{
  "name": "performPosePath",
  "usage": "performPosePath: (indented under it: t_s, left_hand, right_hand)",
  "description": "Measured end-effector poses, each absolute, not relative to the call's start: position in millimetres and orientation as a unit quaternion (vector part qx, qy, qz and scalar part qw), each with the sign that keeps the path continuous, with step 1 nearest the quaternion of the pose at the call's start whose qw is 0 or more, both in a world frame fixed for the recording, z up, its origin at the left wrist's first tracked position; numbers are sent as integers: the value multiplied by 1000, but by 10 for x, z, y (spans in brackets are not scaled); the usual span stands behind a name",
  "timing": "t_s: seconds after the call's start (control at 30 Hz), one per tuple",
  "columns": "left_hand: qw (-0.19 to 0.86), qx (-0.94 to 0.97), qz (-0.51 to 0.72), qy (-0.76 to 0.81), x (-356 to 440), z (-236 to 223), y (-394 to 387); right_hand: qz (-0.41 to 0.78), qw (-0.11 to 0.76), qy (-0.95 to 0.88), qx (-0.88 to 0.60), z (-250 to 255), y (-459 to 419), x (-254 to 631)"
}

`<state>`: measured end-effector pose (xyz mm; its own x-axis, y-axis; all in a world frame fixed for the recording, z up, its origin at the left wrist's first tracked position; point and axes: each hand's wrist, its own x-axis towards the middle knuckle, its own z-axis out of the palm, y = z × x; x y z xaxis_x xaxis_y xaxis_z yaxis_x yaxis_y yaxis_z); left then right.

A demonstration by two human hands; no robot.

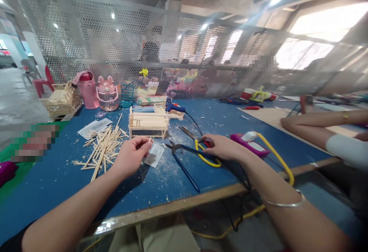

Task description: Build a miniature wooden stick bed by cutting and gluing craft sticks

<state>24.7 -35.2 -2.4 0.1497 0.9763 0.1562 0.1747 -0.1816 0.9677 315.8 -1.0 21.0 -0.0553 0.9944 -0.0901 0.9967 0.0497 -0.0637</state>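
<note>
Left hand (130, 154) pinched a short pale wooden stick (150, 140) by its tip (raised for inspection, presumably); right hand (222, 147) gripped yellow-handled metal cutters (204, 156) flat on the blue table (57, 175).

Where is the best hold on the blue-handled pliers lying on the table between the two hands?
Probably the blue-handled pliers are best taken by the two handles, which splay toward the table's near edge, coming from above and the near side. The head points away, close to the right hand, so the handles offer the freer, longer grip.
</note>
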Motion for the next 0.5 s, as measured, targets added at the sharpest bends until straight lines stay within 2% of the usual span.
performPosePath:
  t_s: [0.13, 0.23, 0.5]
  left_hand:
    - [436, 619, 457, 468, 244, -8, -360]
    - [438, 613, 466, 464, 242, -9, -359]
    - [493, 573, 495, 428, 259, -10, -363]
  right_hand:
    - [-72, 5, 701, 709, 237, 30, 3109]
    - [-49, -36, 688, 724, 197, -8, 3070]
    - [57, -314, 652, 688, -62, -158, 2999]
